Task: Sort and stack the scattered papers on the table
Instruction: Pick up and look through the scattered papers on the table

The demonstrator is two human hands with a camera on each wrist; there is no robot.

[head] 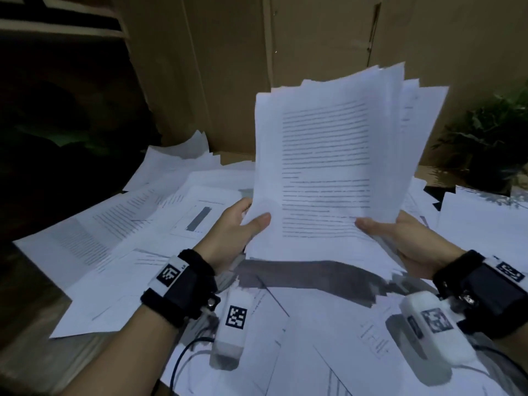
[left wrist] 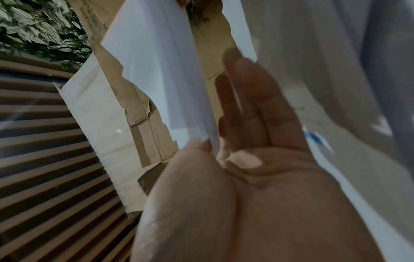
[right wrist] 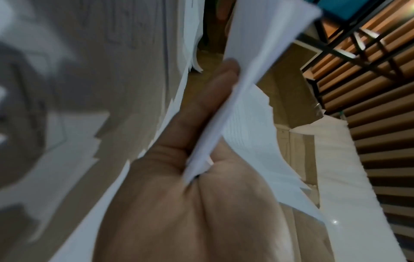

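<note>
A thick bundle of printed white papers (head: 328, 167) stands nearly upright above the table, its sheets fanned unevenly at the top. My left hand (head: 243, 224) pinches its lower left corner, thumb on the front page and fingers behind. My right hand (head: 400, 238) grips the lower right corner the same way. In the left wrist view, my left hand (left wrist: 235, 133) has straight fingers backing the bundle (left wrist: 161, 79). The right wrist view shows my right hand (right wrist: 201, 159) with the bundle's (right wrist: 253, 70) edge wedged at the thumb. Several loose sheets (head: 128, 238) cover the table below.
Tall cardboard boxes (head: 228, 67) stand close behind the table. A leafy plant (head: 491, 132) sits at the far right. The wooden table edge (head: 28, 324) shows at the lower left. Cables from the wrist cameras (head: 183, 355) trail over the sheets near me.
</note>
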